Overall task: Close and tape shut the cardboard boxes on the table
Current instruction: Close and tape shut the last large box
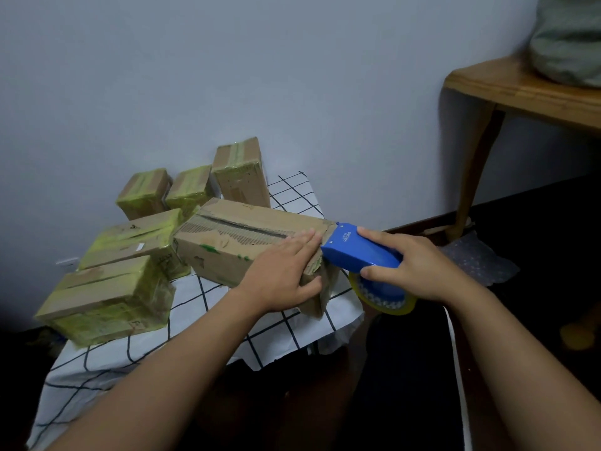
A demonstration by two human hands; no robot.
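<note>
Cardboard box [234,242], long and brown, was laid across the middle of the desk [283,323], on a white cloth with a black grid [182,323]. Its top flaps were folded down, with a dark seam left showing along the length. The near right end was torn and ragged. The left hand [279,275] was laid flat on that end, fingers straight on the top, thumb pressed against the side face. A blue tape dispenser [357,252] was gripped in the right hand [413,268], fingers curled over its body, its front edge set against the right end of the box. A roll of yellowish clear tape [383,297] was seen hanging under the dispenser, past the desk edge.

Five more boxes were seen left and far of the long one, all wrapped in yellow-green tape: a large box [107,297] at near left, a flat box [136,239] behind it, two small boxes [143,193] [190,188] by the wall, and an upright box [240,172] at the far edge. A wooden table [520,89] with a grey-green bundle [569,37] on it was seen at far right.
</note>
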